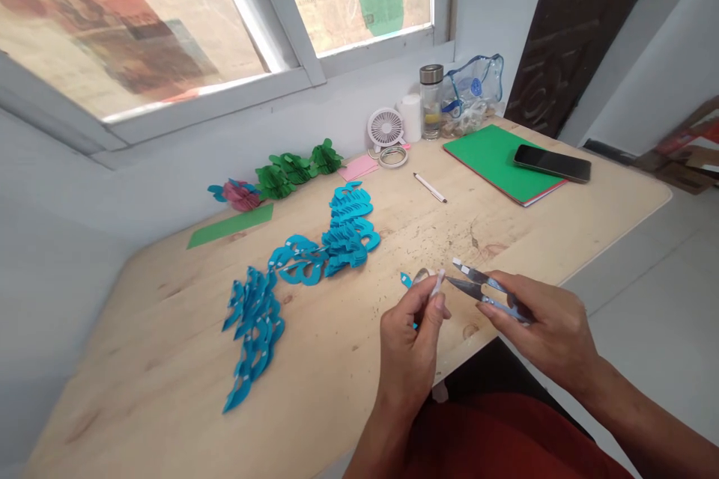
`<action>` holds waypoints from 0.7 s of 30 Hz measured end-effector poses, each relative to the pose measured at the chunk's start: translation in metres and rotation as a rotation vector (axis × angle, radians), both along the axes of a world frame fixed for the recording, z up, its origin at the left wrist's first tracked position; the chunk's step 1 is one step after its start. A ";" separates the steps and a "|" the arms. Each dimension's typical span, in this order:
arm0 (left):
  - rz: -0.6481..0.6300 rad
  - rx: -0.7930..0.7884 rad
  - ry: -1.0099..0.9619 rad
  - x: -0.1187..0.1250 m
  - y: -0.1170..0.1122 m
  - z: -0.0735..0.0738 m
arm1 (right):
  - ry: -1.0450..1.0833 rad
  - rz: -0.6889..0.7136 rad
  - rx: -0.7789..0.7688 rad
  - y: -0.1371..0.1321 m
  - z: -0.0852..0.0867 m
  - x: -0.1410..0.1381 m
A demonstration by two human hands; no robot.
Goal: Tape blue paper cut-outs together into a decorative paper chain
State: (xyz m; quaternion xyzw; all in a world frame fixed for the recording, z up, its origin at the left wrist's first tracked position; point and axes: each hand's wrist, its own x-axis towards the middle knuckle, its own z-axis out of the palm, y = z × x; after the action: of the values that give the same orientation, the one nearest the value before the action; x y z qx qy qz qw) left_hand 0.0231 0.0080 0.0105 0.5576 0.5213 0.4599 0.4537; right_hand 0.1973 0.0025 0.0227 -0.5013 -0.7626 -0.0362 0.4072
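Observation:
My left hand [413, 337] is closed in a pinch on a roll of tape [421, 275], with a short whitish end [439, 282] standing up at the fingertips. The roll is mostly hidden by the fingers. In my right hand [553, 318] is a pair of small metal snips [477, 286], blades apart and pointing toward the left hand. Small white pieces [461, 266] stick to the upper blade's tip. A blue paper cutout [405, 280] with a white patch lies on the table, partly behind my left hand.
Blue cut-paper pieces [258, 322] lie left on the wooden table [326, 404], more folded blue paper [348, 232] beyond. Further back are green paper shapes [292, 171], a small fan [386, 129], a bottle [431, 101], a pen [430, 188] and a phone [551, 162] on green sheets [494, 157].

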 end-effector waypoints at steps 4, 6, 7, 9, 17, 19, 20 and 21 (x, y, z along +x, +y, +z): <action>-0.041 0.102 0.259 0.009 0.017 -0.005 | -0.015 -0.031 0.036 0.003 -0.006 0.013; -0.081 0.159 0.369 0.016 0.030 -0.008 | -0.021 -0.051 0.048 0.005 -0.009 0.020; -0.107 0.180 0.425 0.020 0.036 -0.010 | -0.024 -0.058 0.053 0.006 -0.011 0.024; -0.169 0.194 0.550 0.030 0.051 -0.014 | -0.029 -0.072 0.068 0.009 -0.013 0.031; -0.341 0.230 0.839 0.079 0.096 -0.029 | -0.027 -0.138 0.055 0.012 -0.022 0.057; -0.345 0.260 0.826 0.090 0.103 -0.032 | -0.032 -0.154 0.044 0.011 -0.024 0.062; -0.343 0.269 0.806 0.095 0.106 -0.034 | -0.037 -0.157 0.039 0.011 -0.025 0.064; -0.341 0.271 0.780 0.100 0.109 -0.036 | -0.040 -0.157 0.038 0.011 -0.026 0.065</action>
State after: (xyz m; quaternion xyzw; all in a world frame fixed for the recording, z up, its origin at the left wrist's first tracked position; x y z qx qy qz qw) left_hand 0.1230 0.1173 -0.0250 0.8218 0.4891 0.1980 0.2151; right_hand 0.2625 0.0134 -0.0031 -0.5509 -0.7280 -0.0925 0.3974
